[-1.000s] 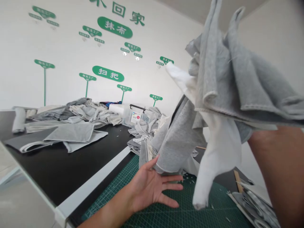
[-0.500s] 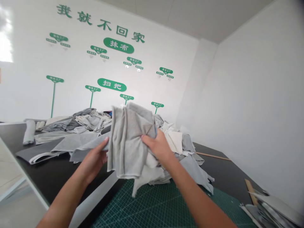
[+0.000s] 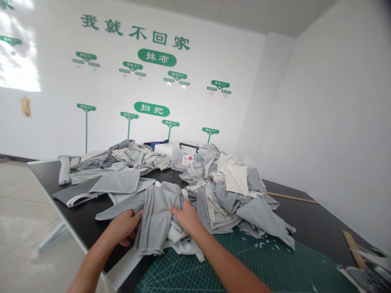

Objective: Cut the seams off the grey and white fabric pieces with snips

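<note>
A bundle of folded grey cloths (image 3: 159, 219) with rough edges and a few pale layers is between my hands, low over the table's front. My right hand (image 3: 187, 217) grips its right side, thumb pressed on the front and fingers hidden behind. At the bundle's left edge is my left hand (image 3: 125, 228), thumb against the cloth and fingers curled, partly hidden. Flat grey cloths (image 3: 117, 181) lie just beyond my left hand. To the right rises a heap of grey and cream cloths (image 3: 236, 179).
A green cutting mat (image 3: 244, 264) with white scraps covers the black table's (image 3: 293, 215) front. Behind are a clear plastic box (image 3: 179, 158) with a dark handle and another cloth heap (image 3: 119, 156). Wooden strips (image 3: 293, 198) and a stack of scraps (image 3: 372, 268) lie right.
Both hands have lowered the cloth bundle toward the table, and the clear box behind has come into sight. The camera view has shifted left.
</note>
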A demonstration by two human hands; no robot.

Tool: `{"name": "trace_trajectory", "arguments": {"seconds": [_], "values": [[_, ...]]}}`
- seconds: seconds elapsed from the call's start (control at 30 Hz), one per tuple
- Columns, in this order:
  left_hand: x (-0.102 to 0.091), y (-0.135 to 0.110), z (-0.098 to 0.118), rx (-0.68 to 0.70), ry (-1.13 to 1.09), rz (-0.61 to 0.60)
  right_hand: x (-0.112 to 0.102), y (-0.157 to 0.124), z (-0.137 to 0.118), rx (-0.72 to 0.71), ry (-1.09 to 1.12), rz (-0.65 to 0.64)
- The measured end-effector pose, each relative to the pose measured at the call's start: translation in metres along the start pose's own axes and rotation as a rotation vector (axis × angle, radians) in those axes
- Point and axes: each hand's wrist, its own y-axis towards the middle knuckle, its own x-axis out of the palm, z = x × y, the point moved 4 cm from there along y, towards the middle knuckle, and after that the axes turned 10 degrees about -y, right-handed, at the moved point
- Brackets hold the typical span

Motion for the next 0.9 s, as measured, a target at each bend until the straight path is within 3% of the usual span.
{"name": "trace_trajectory", "arguments": {"seconds": [0.1, 0.17, 0.23, 0.3, 0.4, 0.5, 0.67, 0.9], "values": [[-0.017, -0.015, 0.019, 0.004, 0.302, 0.025, -0.009, -0.004, 0.003, 0.031, 0.004, 0.043], [-0.013, -0.027, 0.035, 0.055, 0.396, 0.086, -0.013, -0.007, 0.006, 0.051, 0.019, 0.061], [0.004, -0.034, 0.045, 0.121, 0.411, 0.108, -0.016, -0.011, 0.009, 0.061, 0.038, 0.079], [0.029, -0.038, 0.046, 0.234, 0.407, 0.052, -0.022, -0.016, 0.013, 0.06, 0.054, 0.116], [0.059, -0.039, 0.029, 0.282, 0.489, -0.065, -0.034, -0.027, 0.021, 0.032, 0.075, 0.192], [0.069, -0.041, 0.013, 0.239, 0.578, -0.074, -0.046, -0.038, 0.035, -0.001, 0.117, 0.223], [0.069, -0.046, 0.014, 0.208, 0.645, -0.055, -0.061, -0.057, 0.076, -0.01, 0.205, 0.18], [0.05, -0.027, 0.025, 0.181, 0.583, -0.012, -0.093, -0.098, 0.14, 0.057, 0.309, 0.074]]}}
